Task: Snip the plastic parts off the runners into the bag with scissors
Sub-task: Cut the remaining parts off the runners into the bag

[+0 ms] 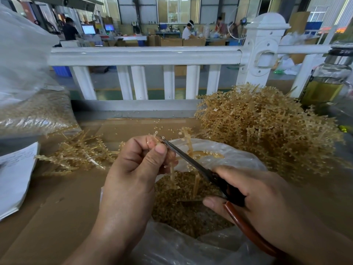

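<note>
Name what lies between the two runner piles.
Head view: the open bag of snipped parts; above it the left hand holds a runner, the right hand scissors.

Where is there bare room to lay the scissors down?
Bare cardboard lower left, between the paper stack, the small runner pile and the open bag; a thinner strip behind the bag. The large runner pile crowds the right.

The scissors (193, 163) have dark, dull metal blades and handles of black and glossy red-brown plastic; the runner (188, 144) is translucent amber plastic, smooth and shiny; the bag (238, 159) is thin clear film, crinkled and glossy; the tabletop (57, 197) is matt brown cardboard; the sheets (15, 178) at its left edge are matt white paper; the railing (143, 55) along its far edge looks glossy white.
</note>
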